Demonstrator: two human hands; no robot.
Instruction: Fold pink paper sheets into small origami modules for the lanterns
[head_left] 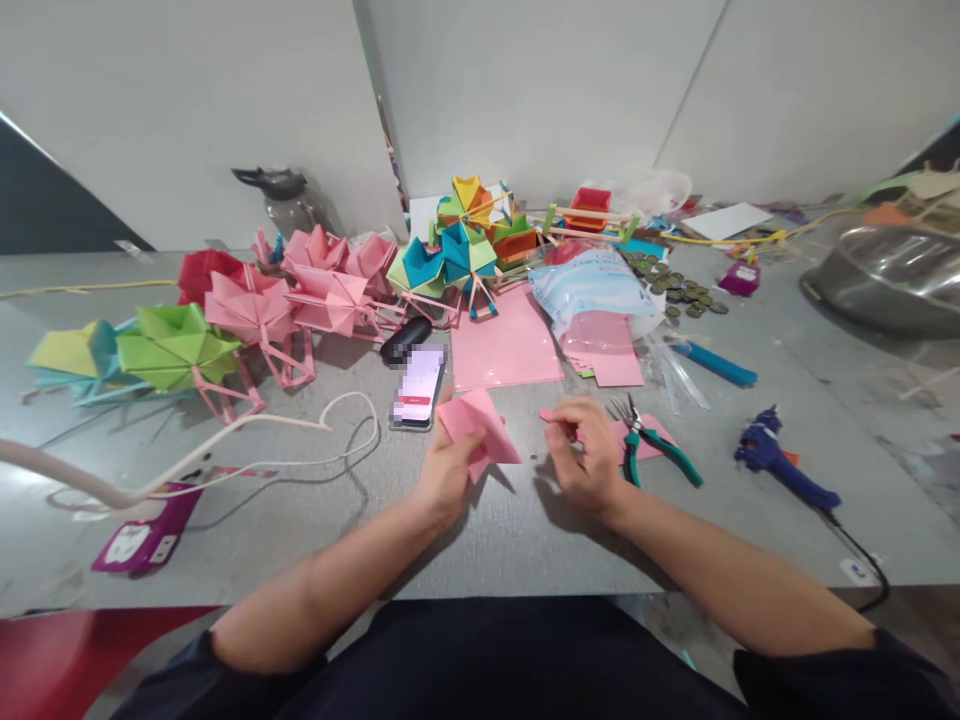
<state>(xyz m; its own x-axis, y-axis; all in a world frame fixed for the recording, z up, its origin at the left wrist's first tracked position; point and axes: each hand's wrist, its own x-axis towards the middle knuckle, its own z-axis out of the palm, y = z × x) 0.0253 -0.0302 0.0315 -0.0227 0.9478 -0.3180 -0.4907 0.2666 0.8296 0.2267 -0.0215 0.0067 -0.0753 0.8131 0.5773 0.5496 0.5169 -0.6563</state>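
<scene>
Left hand point(448, 470) grips a folded pink paper piece point(480, 425) above the grey table point(480, 545); right hand point(589, 450) pinches a small pink strip point(551, 415) beside green-handled pliers point(660, 450). Aligning edges carefully before pressing would likely help

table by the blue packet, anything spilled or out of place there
Yes: a scatter of coins lies loose on the table right of the blue packet, not in any container. Green-handled pliers rest on a pink sheet beside the right hand. The left hand holds folded pink paper.
</scene>
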